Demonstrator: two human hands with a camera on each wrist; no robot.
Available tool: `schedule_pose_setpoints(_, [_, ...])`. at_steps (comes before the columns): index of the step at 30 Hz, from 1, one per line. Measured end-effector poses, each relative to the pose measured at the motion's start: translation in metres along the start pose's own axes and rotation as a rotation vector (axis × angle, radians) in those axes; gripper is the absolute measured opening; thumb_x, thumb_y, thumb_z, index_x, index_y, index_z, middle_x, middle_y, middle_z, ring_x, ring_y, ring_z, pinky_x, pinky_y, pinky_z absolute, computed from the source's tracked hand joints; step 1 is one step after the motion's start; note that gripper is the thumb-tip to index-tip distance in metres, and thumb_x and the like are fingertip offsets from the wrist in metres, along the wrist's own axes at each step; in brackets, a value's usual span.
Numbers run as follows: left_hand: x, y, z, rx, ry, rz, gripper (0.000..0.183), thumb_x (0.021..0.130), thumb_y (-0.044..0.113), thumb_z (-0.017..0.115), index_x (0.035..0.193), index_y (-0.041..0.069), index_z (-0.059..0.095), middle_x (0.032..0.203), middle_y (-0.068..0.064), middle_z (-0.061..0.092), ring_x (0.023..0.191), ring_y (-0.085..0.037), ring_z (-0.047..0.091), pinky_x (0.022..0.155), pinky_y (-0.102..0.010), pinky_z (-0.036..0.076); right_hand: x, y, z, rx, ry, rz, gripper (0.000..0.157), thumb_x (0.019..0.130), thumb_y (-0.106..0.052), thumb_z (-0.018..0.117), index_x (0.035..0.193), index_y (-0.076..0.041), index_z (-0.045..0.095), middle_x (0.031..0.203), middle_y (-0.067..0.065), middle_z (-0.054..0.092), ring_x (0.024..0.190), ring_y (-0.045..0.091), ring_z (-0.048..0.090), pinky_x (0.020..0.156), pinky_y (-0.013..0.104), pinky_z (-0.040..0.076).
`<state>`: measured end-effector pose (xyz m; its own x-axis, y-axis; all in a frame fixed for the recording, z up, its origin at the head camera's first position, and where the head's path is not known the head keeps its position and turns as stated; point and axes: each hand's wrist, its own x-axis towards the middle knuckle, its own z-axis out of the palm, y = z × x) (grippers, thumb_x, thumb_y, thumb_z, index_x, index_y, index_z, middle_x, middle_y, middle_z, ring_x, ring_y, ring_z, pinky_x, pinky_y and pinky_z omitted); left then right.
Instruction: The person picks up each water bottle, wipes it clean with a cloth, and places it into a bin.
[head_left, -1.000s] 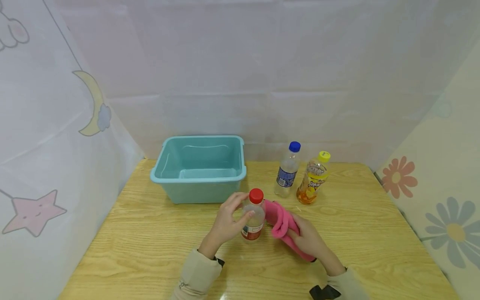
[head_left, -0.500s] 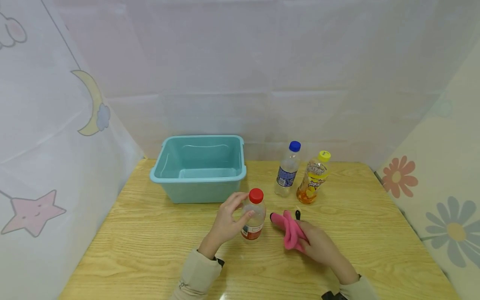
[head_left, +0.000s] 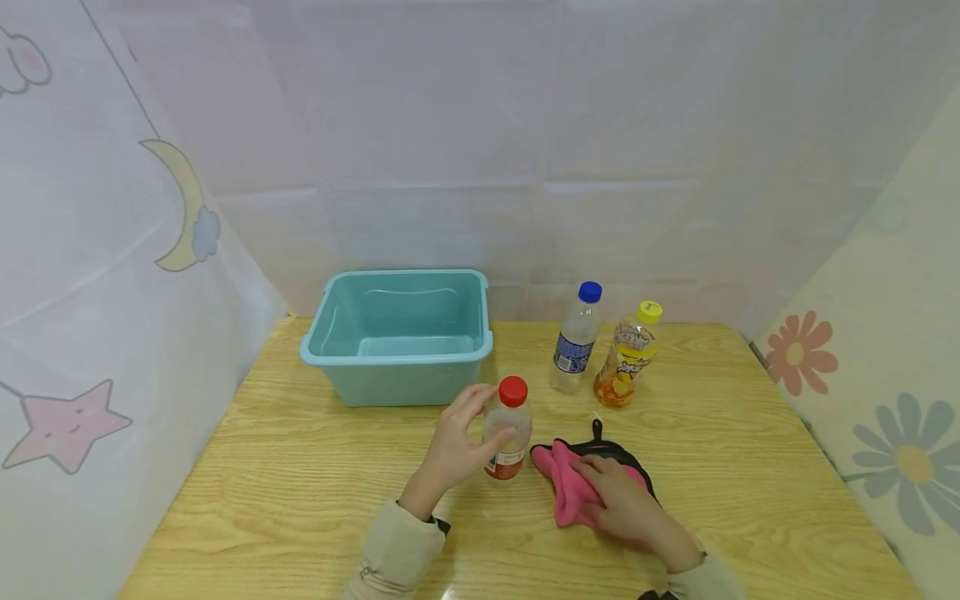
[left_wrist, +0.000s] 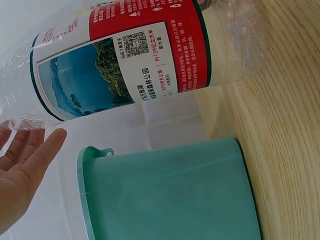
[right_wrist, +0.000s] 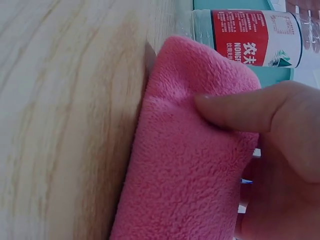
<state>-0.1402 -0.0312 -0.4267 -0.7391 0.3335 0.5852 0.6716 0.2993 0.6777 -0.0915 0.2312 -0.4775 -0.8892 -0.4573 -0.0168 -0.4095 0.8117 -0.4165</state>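
Observation:
My left hand (head_left: 453,450) holds an upright clear plastic bottle (head_left: 506,465) with a red cap, thumb and fingers around its upper body. In the left wrist view the bottle's red and white label (left_wrist: 130,65) fills the top, with the fingers near its shoulder. Right of the bottle, my right hand (head_left: 618,500) grips a bunched pink cloth (head_left: 566,487) low at the table. A black edge and a small black hanging loop show on the cloth's far side. Fluffy pink fabric lies under the thumb (right_wrist: 230,107) in the right wrist view. Cloth and bottle are apart.
A light blue-green plastic tub (head_left: 408,360) stands behind to the left on the wooden table (head_left: 300,500). At the back right stand a blue-capped bottle (head_left: 573,354) and a yellow-capped bottle (head_left: 628,358) with an orange-coloured base. White printed sheets hang around the table.
My right hand has drawn the pink cloth away from the bottle, rightward and toward me, and its black edge has spread into view. The left hand and bottle have stayed nearly still.

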Motion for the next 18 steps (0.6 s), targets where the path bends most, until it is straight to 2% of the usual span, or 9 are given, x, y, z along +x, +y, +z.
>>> schedule_pose_setpoints(4, [0.000,0.000,0.000,0.019,-0.001,-0.003,0.052,0.078,0.022,0.072,0.120,-0.002,0.053,0.118,-0.012,0.054,0.104,-0.026,0.054,0.080,-0.035,0.051,0.001,0.000,0.000,0.022,-0.028,0.005,0.057,0.078,-0.027,0.071,0.124,0.001,0.053,0.123,0.019,0.047,0.113,0.037,0.042,0.086,0.051,0.043])
schedule_pose_setpoints(9, [-0.001,0.001,-0.001,0.025,0.013,0.000,0.052,0.076,0.016,0.074,0.119,-0.004,0.053,0.118,-0.014,0.054,0.103,-0.028,0.054,0.080,-0.035,0.051,0.002,0.002,-0.006,0.120,-0.055,0.035,0.075,0.071,-0.043,0.075,0.127,0.000,0.050,0.124,0.020,0.045,0.115,0.040,0.040,0.086,0.055,0.041])
schedule_pose_setpoints(13, [-0.002,0.002,-0.004,0.030,0.027,0.007,0.052,0.076,0.015,0.073,0.120,-0.004,0.053,0.118,-0.015,0.054,0.102,-0.029,0.055,0.078,-0.037,0.052,0.006,0.004,-0.012,0.174,-0.019,0.012,0.071,0.075,-0.045,0.071,0.126,0.000,0.051,0.122,0.018,0.048,0.112,0.039,0.043,0.086,0.055,0.040])
schedule_pose_setpoints(15, [-0.003,0.002,-0.006,0.032,0.035,0.021,0.052,0.077,0.017,0.073,0.120,-0.004,0.053,0.118,-0.015,0.054,0.101,-0.029,0.055,0.077,-0.037,0.052,0.011,0.004,-0.014,0.210,0.022,-0.004,0.065,0.079,-0.043,0.067,0.124,0.002,0.051,0.120,0.017,0.051,0.108,0.036,0.048,0.085,0.052,0.043])
schedule_pose_setpoints(18, [-0.004,0.000,-0.009,0.030,0.052,0.055,0.051,0.080,0.023,0.071,0.119,-0.004,0.053,0.117,-0.015,0.054,0.099,-0.029,0.055,0.075,-0.037,0.053,0.021,0.002,-0.016,0.316,0.091,0.002,0.053,0.086,-0.032,0.063,0.122,0.005,0.050,0.117,0.019,0.055,0.102,0.033,0.054,0.081,0.044,0.048])
